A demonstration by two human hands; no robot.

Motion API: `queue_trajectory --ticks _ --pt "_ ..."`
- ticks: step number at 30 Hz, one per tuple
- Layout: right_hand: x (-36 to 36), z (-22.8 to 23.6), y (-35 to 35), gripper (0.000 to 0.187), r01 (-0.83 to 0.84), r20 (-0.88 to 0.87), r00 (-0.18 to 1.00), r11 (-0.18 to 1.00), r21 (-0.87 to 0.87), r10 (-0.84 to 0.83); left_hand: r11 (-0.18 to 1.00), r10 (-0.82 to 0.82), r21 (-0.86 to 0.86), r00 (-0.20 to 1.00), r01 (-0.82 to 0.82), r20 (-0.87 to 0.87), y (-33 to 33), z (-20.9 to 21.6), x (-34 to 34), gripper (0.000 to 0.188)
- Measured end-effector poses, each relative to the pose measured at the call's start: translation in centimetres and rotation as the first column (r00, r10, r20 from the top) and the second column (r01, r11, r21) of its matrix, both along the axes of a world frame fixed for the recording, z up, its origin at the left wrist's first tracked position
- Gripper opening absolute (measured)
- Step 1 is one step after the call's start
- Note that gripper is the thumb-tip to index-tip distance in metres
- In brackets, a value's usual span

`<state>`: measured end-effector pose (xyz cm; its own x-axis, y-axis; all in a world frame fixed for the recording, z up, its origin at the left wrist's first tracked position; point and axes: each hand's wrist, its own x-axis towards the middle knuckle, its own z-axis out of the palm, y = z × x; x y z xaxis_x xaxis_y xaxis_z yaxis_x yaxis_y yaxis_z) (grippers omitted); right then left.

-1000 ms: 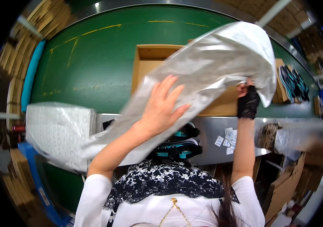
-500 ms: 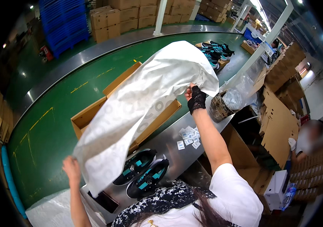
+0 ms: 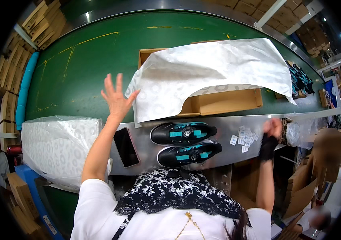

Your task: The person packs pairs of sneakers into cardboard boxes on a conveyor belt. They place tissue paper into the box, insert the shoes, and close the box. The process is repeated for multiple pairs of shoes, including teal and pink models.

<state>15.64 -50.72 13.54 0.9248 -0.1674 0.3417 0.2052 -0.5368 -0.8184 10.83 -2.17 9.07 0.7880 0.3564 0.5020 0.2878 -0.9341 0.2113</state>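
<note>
A white patterned sheet of wrapping paper (image 3: 218, 64) lies draped over an open cardboard shoebox (image 3: 230, 102), whose near wall shows beneath it. My left hand (image 3: 116, 98) is open, fingers spread, beside the paper's left edge; its thumb overlaps that edge, though contact is unclear. My right hand (image 3: 272, 128), in a black lace wrist cover, is off the paper and right of several small white sachets (image 3: 245, 138). Its fingers look curled but are blurred, and nothing shows in them. Two black-and-teal sneakers (image 3: 188, 144) lie side by side on the metal ledge in front of me.
A phone (image 3: 126, 148) lies left of the sneakers. Farther left is a plastic-covered stack of patterned paper (image 3: 60, 150). More shoes (image 3: 298, 80) sit at the far right on the green surface (image 3: 86, 60). A bin with clear plastic (image 3: 293, 134) stands beyond my right hand.
Both hands have let go of the paper, which has come down over the shoebox. My right hand has drawn back toward the sachets. The view has turned.
</note>
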Motion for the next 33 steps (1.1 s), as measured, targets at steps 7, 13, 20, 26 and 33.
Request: queue_trajectory --ticks 7,13,20,26,33 --pt "-12.3 -5.8 10.0 0.032 -0.567 -0.241 0.704 0.324 -0.757 0.668 0.376 -0.059 -0.926 0.997 -0.024 -0.049 0.2 -7.9 2.1 0.087" --pt "-7.6 3.6 15.1 0.019 -0.814 -0.271 0.509 0.355 -0.460 0.817 -0.108 -0.082 -0.951 0.956 -0.290 -0.282 -3.6 -6.6 2.8 0.081" --pt "2.7 10.2 14.9 0.015 -0.442 0.026 0.896 0.889 0.119 0.442 -0.409 -0.186 -0.903 0.981 -0.131 -0.058 -5.0 -7.0 5.0 0.036" --pt "9.6 5.1 16.5 0.033 -0.135 -0.330 0.890 0.874 0.466 0.314 -0.314 -0.163 -0.946 0.986 -0.082 -0.031 1.8 -1.5 4.9 0.033" --pt "7.9 -7.2 22.7 0.031 -0.200 -0.529 0.823 0.977 0.074 0.208 -0.851 -0.201 -0.503 0.791 0.152 0.578 0.9 8.3 6.4 0.058"
